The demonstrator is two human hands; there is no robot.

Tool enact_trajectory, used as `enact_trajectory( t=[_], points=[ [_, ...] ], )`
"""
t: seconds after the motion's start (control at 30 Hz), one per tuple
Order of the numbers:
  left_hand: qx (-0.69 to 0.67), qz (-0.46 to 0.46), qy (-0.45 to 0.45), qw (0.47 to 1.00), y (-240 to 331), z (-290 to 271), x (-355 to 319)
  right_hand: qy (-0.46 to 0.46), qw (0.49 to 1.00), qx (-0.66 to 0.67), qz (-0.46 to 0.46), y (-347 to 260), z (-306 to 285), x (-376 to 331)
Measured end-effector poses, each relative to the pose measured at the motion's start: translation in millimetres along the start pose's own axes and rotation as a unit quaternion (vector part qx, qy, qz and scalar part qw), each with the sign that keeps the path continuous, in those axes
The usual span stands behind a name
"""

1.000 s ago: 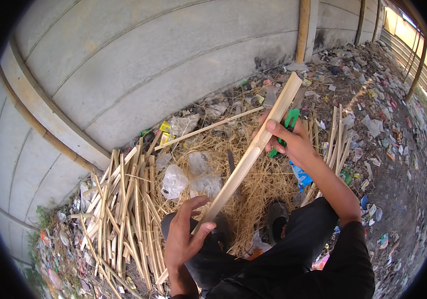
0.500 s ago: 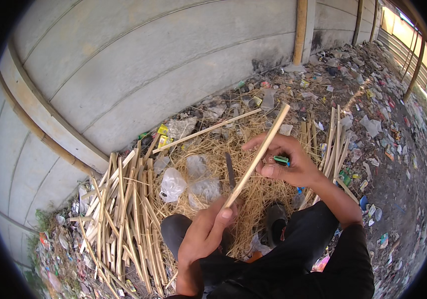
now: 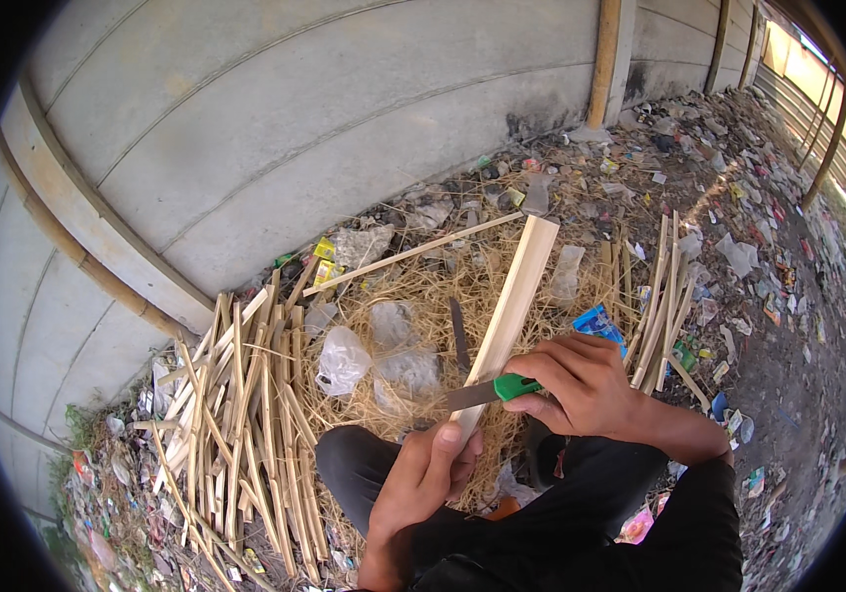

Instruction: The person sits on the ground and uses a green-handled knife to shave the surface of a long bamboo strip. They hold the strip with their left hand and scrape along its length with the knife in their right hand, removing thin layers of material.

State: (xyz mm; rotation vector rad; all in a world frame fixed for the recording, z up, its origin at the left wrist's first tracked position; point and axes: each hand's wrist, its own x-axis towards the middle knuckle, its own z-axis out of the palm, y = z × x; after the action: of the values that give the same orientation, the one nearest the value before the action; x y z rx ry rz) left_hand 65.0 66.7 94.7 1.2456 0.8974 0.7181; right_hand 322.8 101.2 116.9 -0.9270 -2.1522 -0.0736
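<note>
My left hand (image 3: 428,466) grips the lower end of a pale bamboo strip (image 3: 514,306), which slants up and away to the right with its broad face showing. In my right hand (image 3: 586,388) is a knife (image 3: 517,386) with a short green handle. Its dark, flat blade lies across the strip just above my left hand, the tip reaching past the strip's left edge. Below the strip, curly bamboo shavings (image 3: 482,271) cover the ground between my legs, and a separate dark blade-like piece (image 3: 458,333) rests on them.
A heap of cut bamboo strips (image 3: 245,434) lies on the left, a smaller bundle (image 3: 662,306) on the right. One long strip (image 3: 413,255) lies beyond the shavings. Clear plastic bags (image 3: 343,361) and a blue wrapper (image 3: 600,326) sit among litter. A concrete wall (image 3: 344,128) stands behind.
My right hand has come down toward my left, bringing the knife blade across the strip. The strip has turned to show its broad face.
</note>
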Motion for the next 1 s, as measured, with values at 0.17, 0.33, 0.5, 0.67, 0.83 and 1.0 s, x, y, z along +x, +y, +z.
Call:
enact_trajectory(
  t=[0.17,0.33,0.5,0.67,0.83,1.0],
  points=[
    [0.077,0.037,0.037,0.996,-5,5,1,0.024,0.998,0.039,0.037,5,4,-1],
    [0.167,0.043,0.077,0.982,-4,10,6,-0.003,0.996,0.058,0.068,6,7,-4],
    [0.191,0.041,0.088,0.977,-5,13,11,0.005,0.998,0.04,0.044,6,14,-8],
    [0.223,0.049,0.113,0.967,-11,15,11,0.005,0.998,0.046,0.045,4,16,-9],
    [0.233,0.048,0.122,0.964,-12,18,10,0.009,0.998,0.051,0.048,1,16,-9],
    [0.255,0.052,0.133,0.956,-14,19,9,0.016,0.997,0.055,0.054,1,17,-9]
  ],
)
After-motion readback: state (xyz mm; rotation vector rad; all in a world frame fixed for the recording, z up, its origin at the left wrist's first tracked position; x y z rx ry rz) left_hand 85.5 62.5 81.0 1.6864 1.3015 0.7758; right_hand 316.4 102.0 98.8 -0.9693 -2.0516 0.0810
